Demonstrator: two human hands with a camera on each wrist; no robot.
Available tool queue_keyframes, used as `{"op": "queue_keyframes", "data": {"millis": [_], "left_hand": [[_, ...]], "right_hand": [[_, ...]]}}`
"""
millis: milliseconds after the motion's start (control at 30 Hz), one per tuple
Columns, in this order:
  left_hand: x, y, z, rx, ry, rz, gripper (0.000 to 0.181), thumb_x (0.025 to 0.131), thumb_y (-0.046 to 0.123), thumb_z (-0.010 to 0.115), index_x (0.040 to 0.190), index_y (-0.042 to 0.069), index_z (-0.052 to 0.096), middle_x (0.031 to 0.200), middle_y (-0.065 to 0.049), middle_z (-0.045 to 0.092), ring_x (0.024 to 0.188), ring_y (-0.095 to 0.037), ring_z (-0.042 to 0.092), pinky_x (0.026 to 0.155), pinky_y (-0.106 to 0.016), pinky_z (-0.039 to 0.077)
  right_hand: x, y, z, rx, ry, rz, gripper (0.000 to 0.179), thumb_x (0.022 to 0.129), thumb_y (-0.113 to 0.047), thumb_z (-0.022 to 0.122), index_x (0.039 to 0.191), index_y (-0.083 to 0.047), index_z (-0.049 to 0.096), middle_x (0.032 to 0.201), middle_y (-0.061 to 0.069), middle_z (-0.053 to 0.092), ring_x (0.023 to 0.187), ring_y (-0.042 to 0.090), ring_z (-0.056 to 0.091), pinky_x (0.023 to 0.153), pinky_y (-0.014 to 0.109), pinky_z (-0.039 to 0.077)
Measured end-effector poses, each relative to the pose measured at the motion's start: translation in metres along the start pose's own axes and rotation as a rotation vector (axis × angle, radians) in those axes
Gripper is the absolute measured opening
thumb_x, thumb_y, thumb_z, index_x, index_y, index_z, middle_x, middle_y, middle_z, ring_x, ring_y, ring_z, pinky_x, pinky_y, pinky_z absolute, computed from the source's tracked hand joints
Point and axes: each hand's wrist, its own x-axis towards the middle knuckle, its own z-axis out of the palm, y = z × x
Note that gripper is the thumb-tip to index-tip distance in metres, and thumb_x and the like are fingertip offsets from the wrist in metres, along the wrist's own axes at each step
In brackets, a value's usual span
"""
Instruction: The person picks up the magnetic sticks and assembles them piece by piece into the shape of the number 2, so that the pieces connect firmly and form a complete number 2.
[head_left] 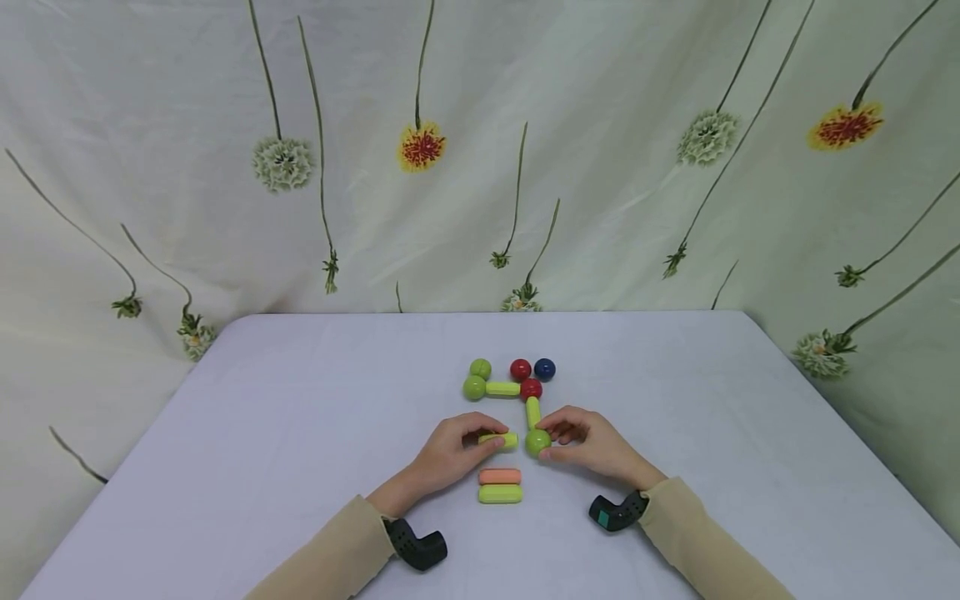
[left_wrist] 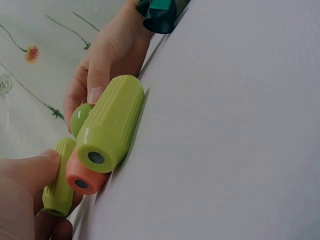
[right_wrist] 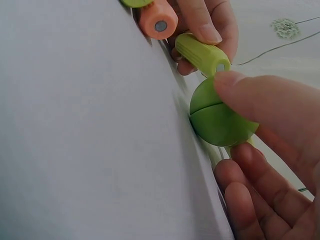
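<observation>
My left hand (head_left: 447, 452) pinches a yellow-green magnetic rod (head_left: 511, 440) between thumb and fingers; a magnet shows in its end in the right wrist view. Just right of that rod, my right hand (head_left: 598, 448) grips a green ball (head_left: 537, 442) with thumb and fingertips. From this ball a yellow-green rod (head_left: 533, 412) runs back to a red ball (head_left: 531, 389). Another yellow-green rod (head_left: 502, 388) joins the red ball to a second green ball (head_left: 474, 387) on the left. In the head view, the held rod's end stands slightly apart from the gripped ball.
Nearer me lie an orange rod (head_left: 499, 477) and a yellow-green rod (head_left: 500, 494), side by side. Behind the joined pieces sit a green ball (head_left: 481, 368), a red ball (head_left: 520, 370) and a dark blue ball (head_left: 544, 369). The white table (head_left: 300, 400) ends at a flowered curtain (head_left: 600, 208).
</observation>
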Motion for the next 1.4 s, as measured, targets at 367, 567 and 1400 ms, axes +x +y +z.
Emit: {"op": "queue_keyframes", "data": {"millis": [367,567,1400], "left_hand": [[0.0008,0.0003,0.0012,-0.004,0.009,0.002,0.017,0.088,0.021,0.067,0.104,0.014,0.069,0.098,0.007,0.066,0.085,-0.009,0.056,0.075,-0.025,0.047],[0.0015,0.0005,0.0012,0.011,0.002,-0.027,0.02,0.087,0.028,0.068,0.103,0.016,0.071,0.096,0.01,0.067,0.085,-0.009,0.058,0.076,-0.026,0.047],[0.004,0.0025,0.0019,-0.003,-0.008,-0.053,0.019,0.085,0.026,0.071,0.1,0.015,0.071,0.094,0.011,0.067,0.082,-0.009,0.057,0.075,-0.025,0.047]], "right_hand": [[-0.0001,0.0012,-0.001,0.007,-0.001,-0.019,0.031,0.081,-0.007,0.072,0.11,0.0,0.064,0.098,0.009,0.062,0.089,0.035,0.054,0.076,0.026,0.046],[0.0004,0.0007,-0.0007,0.005,-0.003,-0.013,0.031,0.081,-0.006,0.072,0.11,0.0,0.064,0.099,0.008,0.062,0.09,0.035,0.054,0.077,0.029,0.046],[0.0001,-0.0015,-0.0003,-0.002,0.001,0.008,0.03,0.081,-0.007,0.072,0.11,0.0,0.063,0.1,0.009,0.062,0.09,0.033,0.055,0.078,0.028,0.046]]}}
